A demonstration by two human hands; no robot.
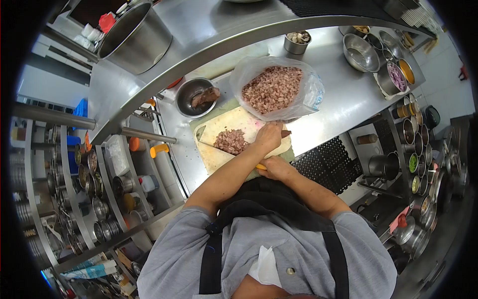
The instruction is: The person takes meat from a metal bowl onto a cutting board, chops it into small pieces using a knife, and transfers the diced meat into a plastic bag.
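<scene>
My right hand is closed around the yellow handle of a knife. The knife's blade points left across the cutting board, below a pile of diced reddish meat. Over the board's right part, my left hand is closed on a dark reddish piece of meat, whose end sticks out to the right. Beyond it lies an open clear plastic bag full of diced meat. A steel bowl with a larger chunk of meat stands behind the board on the left.
A metal shelf crosses above the counter's far side and carries a large pot. At the far right stand steel bowls and containers, one with sliced purple onion. A black perforated mat lies right of the board.
</scene>
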